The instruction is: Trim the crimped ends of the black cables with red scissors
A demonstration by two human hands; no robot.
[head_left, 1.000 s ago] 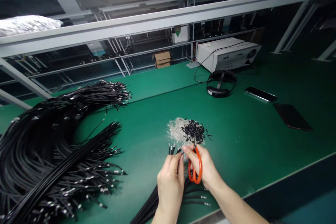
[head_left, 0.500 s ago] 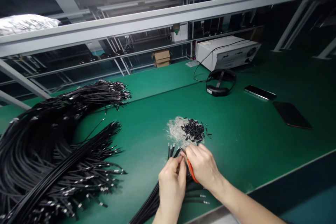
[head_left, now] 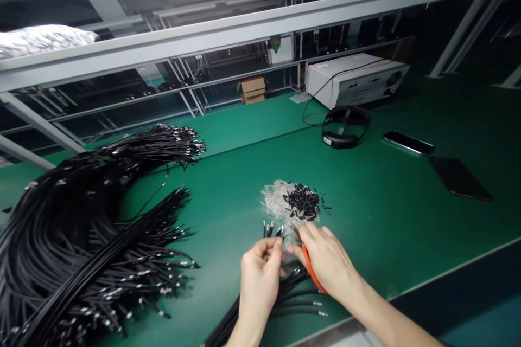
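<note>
Green matting covers the tabletop [head_left: 386, 217], and near the middle of its near edge both of the person's hands work close together. The left hand [head_left: 260, 274] is closed, thumb and fingers pinching a small bunch of black cable ends [head_left: 273, 229] whose bare metal tips stand up just above the fingertips. The cables [head_left: 260, 303] run back under both hands towards the near edge, where a few more tips lie flat on the mat. The right hand [head_left: 330, 261] is curled around a pair of scissors [head_left: 311, 275]; only the orange handle loop shows under the palm, and the blades are hidden between the two hands, so I cannot tell whether they are apart or together. The right fingertips touch or nearly touch the left ones at the cable ends. Just beyond the hands lies a little heap of short black sleeve offcuts [head_left: 303, 203], resting partly on a patch of pale fibrous fluff [head_left: 274, 200]. A very large pile of black cables [head_left: 81, 238] with metal tips fills the left side of the tabletop, its ends fanning towards the middle. Towards the far right corner stand a white machine [head_left: 358, 78] and, in front of it, a black headset [head_left: 345, 129] joined to it by a cord. A phone [head_left: 408, 143] and a dark flat tablet [head_left: 459, 178] lie near the right edge, well apart from the hands.
</note>
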